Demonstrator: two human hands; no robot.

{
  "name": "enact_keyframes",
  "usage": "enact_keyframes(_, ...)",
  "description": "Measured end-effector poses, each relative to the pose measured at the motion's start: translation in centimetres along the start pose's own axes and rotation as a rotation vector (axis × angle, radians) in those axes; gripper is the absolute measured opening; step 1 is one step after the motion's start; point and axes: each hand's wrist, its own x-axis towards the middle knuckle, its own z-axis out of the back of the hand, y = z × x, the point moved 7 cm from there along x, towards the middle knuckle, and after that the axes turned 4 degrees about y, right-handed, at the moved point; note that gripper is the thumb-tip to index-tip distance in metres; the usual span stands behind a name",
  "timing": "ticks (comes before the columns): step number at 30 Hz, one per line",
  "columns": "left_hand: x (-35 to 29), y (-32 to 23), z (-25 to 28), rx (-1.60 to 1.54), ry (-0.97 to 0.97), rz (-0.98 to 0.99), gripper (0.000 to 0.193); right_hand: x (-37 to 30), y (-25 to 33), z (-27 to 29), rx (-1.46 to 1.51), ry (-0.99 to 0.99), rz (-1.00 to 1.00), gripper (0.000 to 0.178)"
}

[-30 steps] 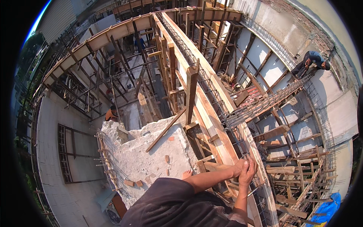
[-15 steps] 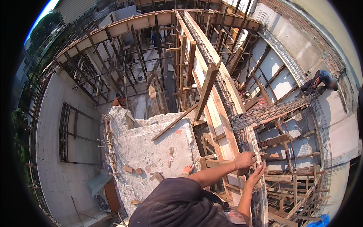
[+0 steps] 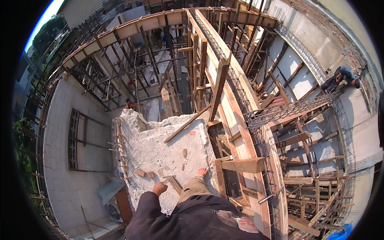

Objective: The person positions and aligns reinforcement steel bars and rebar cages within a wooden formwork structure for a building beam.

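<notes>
Left hand (image 3: 160,189): at 7 o'clock in the view, back uppermost, over the broken concrete slab (image 3: 154,142); its fingers are too small to read, so I cannot tell whether it is clenched or grasping something
Right hand: out of view, its grip cannot be told
Wood offcut (image 3: 175,184): on the slab, near the left hand at its 2 o'clock
Brick pieces (image 3: 140,173): two lie at 10 to 11 o'clock from the left hand, two smaller ones toward 1 o'clock
Bare foot (image 3: 203,172): on the slab, at the left hand's 2 o'clock
Wooden batten (image 3: 187,124): slanting over the slab, at the left hand's 1 o'clock
Formwork boards (image 3: 234,124): running from 12 o'clock in the view down to 5, with a rebar cage (image 3: 239,92) between them
Timber crosspiece (image 3: 245,165): at 4 o'clock in the view
Rebar bundle (image 3: 294,110): at 3 o'clock in the view
Co-worker (image 3: 342,78): bent over in a blue top, between 2 and 3 o'clock
</notes>
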Motion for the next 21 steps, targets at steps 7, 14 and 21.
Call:
enact_keyframes(7,-8.0,-4.1,-6.6,-0.722,0.409,0.113,0.061,-3.0,0.2,0.7,0.277,-0.037,-0.064,0.041)
enact_keyframes(14,-7.1,-10.7,-5.5,0.584,0.108,-1.071,0.042,-5.5,2.9,-3.6,0.583,0.062,-0.122,0.044)
enact_keyframes(21,-11.7,-18.2,0.8,0.518,0.074,-1.187,0.04,-8.5,1.2,-6.8,0.667,0.051,-0.116,0.043)
